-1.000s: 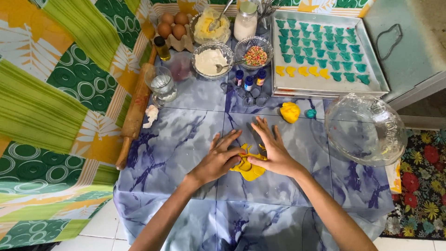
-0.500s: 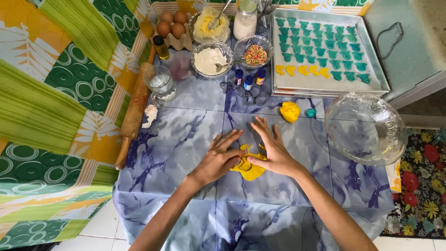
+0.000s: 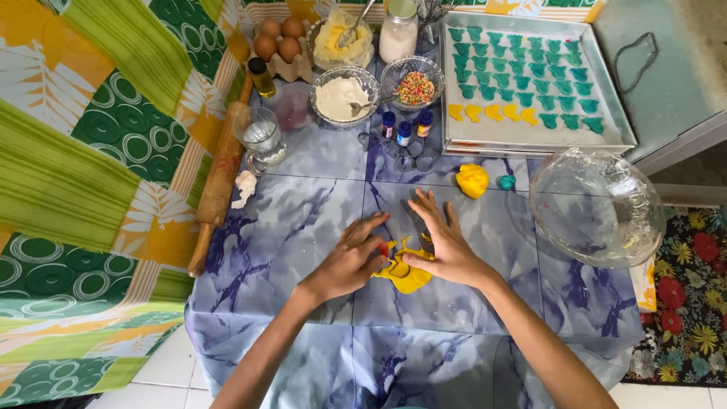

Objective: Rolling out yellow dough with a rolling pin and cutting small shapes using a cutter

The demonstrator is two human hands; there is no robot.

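Yellow dough [image 3: 407, 277] unmoved | both hands [image 3: 350, 259] [image 3: 445, 244] stay pressing (fingers spread)

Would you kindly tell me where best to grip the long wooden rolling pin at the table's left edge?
Probably grip the wooden rolling pin around its thick middle, from above. It lies flat, slightly slanted, its narrow lower handle free; the upper end sits near a small oil bottle and glass.

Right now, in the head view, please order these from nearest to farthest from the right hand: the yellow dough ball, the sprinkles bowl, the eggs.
From the right hand:
1. Yellow dough ball, just beyond the fingers.
2. Sprinkles bowl, farther up the table.
3. Eggs, far left corner.
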